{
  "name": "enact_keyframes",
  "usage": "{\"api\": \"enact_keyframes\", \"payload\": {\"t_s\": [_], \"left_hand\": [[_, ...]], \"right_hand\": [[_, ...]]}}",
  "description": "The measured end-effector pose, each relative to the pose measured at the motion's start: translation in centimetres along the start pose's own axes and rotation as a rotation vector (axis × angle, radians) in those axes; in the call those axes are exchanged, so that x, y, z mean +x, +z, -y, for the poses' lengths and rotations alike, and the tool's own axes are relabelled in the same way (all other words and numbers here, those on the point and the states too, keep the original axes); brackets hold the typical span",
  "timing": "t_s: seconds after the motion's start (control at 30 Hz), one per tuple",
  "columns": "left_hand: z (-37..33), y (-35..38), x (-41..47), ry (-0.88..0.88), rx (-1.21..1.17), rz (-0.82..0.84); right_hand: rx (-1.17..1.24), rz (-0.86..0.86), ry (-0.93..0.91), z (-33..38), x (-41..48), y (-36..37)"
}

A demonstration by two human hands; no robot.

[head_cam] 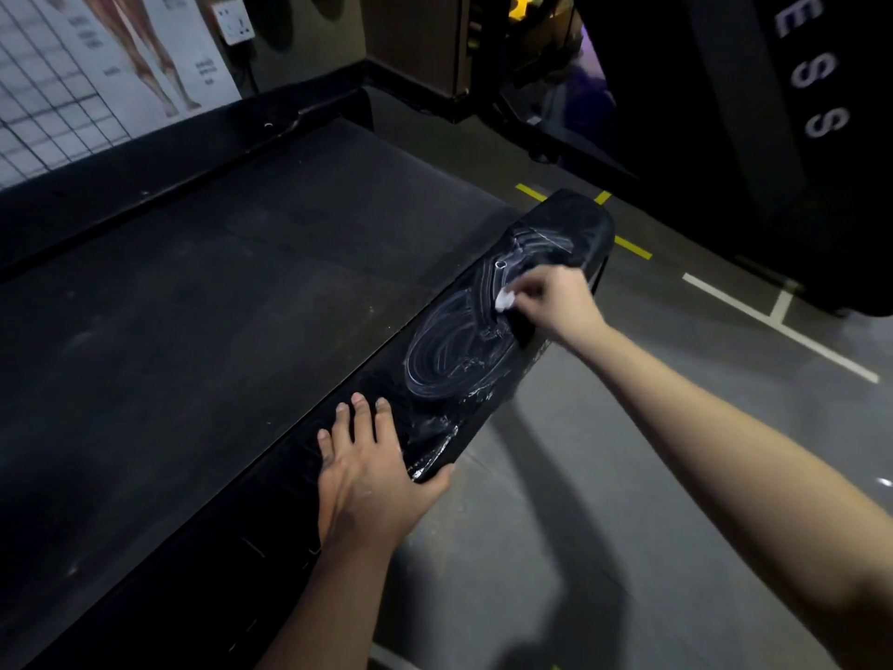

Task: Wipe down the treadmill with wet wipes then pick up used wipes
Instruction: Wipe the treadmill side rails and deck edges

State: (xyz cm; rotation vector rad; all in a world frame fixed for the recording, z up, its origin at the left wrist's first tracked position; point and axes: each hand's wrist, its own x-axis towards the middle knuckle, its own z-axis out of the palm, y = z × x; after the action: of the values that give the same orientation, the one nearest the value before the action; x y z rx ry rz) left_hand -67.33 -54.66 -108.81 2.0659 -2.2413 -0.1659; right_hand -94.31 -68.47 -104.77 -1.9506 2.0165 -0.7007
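Two hands work on the right side rail (449, 374) of a treadmill (270, 152), well apart from each other. The left hand (367, 471) lies flat on the rail, fingers straight and spread, thumb resting over the outer edge; it holds nothing. The right hand (555, 302) is farther along the rail, near its rounded end, with the fingertips pinched together on a small white wet wipe (506, 298) pressed against the surface. Only a crumpled corner of the wipe shows; the rest is hidden under the fingers, which are slightly blurred. Pale, curved wet streaks cover the rail between the two hands and beyond the wipe. The near stretch of the rail is lost in shadow, and its markings cannot be read. The dark belt (217, 307) lies to the left of the rail; the treadmill's other end is cut off by the frame. On the grey floor (604, 452) to the right, yellow dashes (633, 247) and white lines (773, 326) are painted. A dark machine (749, 137) at upper right carries white lettering, of which only "ESS" is visible. At upper left, a leg-anatomy poster (159, 50), a wire grid (43, 104) and a wall socket (233, 22) are partly cropped.
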Motion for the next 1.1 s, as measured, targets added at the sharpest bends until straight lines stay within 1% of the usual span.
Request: {"api": "enact_keyframes", "payload": {"t_s": [0.07,0.13,0.17,0.2,0.3,0.37,0.43,0.47,0.5,0.53,0.57,0.6,0.63,0.67,0.73,0.77,0.87,0.93,0.97,1.0,1.03,1.1], "left_hand": [[-0.1,0.0,-0.1,0.0,0.0,-0.004],[-0.1,-0.1,-0.1,-0.007,-0.004,-0.013],[-0.1,-0.1,-0.1,-0.011,-0.006,-0.012],[-0.1,-0.1,-0.1,-0.011,-0.006,-0.013],[0.0,-0.1,0.0,-0.009,-0.003,-0.012],[0.0,-0.1,0.0,-0.012,-0.005,-0.013],[0.0,-0.2,0.0,-0.01,-0.006,-0.016],[-0.1,-0.2,0.0,-0.011,-0.003,-0.013],[-0.1,-0.3,-0.1,-0.014,0.001,-0.011],[-0.2,-0.4,-0.1,-0.018,0.004,-0.012],[-0.2,-0.4,-0.1,-0.021,0.003,-0.012],[-0.2,-0.5,-0.1,-0.023,0.003,-0.009],[-0.3,-0.5,-0.1,-0.027,0.004,-0.007],[-0.3,-0.5,-0.1,-0.03,0.006,-0.007],[-0.3,-0.6,-0.1,-0.029,0.007,-0.005],[-0.2,-0.5,0.0,-0.027,0.006,-0.01],[-0.1,-0.3,0.1,-0.028,-0.007,0.001],[-0.1,-0.2,0.1,-0.019,-0.004,0.0],[-0.1,-0.2,0.1,-0.016,-0.003,-0.001],[-0.2,-0.3,0.0,-0.015,-0.001,0.003],[-0.2,-0.4,0.0,-0.018,0.001,0.006],[-0.2,-0.5,0.0,-0.021,0.01,0.005]], "right_hand": [[-0.01,-0.157,0.115,-2.0,2.3,-0.6],[-0.009,-0.195,0.212,-3.3,3.2,-0.6],[-0.009,-0.186,0.224,-3.4,3.2,-0.3],[-0.007,-0.16,0.208,-3.2,2.8,0.1],[0.004,-0.053,0.025,-0.5,-0.9,1.5],[0.05,0.073,-0.062,1.6,-3.6,1.8],[0.072,0.222,-0.133,2.7,-4.2,1.5],[0.077,0.23,-0.14,2.8,-3.4,1.2],[0.087,0.161,-0.112,2.5,-2.1,0.9],[0.096,0.051,-0.052,1.8,-0.5,0.6],[0.058,-0.056,0.017,0.7,1.2,0.3],[0.003,-0.112,0.097,-0.4,2.5,0.2],[-0.063,-0.113,0.151,-1.3,3.2,0.3],[-0.122,-0.086,0.152,-1.8,3.3,0.7],[-0.176,-0.004,0.054,-1.2,1.9,1.8],[-0.158,0.033,-0.021,-0.3,0.5,2.3],[-0.013,0.148,-0.217,2.9,-4.8,2.7],[0.053,0.284,-0.298,3.9,-6.8,2.5],[0.047,0.337,-0.327,4.0,-6.8,2.3],[0.031,0.344,-0.337,3.7,-6.0,2.3],[-0.004,0.315,-0.324,3.1,-4.7,2.2],[-0.091,0.18,-0.244,1.4,-1.5,2.1]]}}
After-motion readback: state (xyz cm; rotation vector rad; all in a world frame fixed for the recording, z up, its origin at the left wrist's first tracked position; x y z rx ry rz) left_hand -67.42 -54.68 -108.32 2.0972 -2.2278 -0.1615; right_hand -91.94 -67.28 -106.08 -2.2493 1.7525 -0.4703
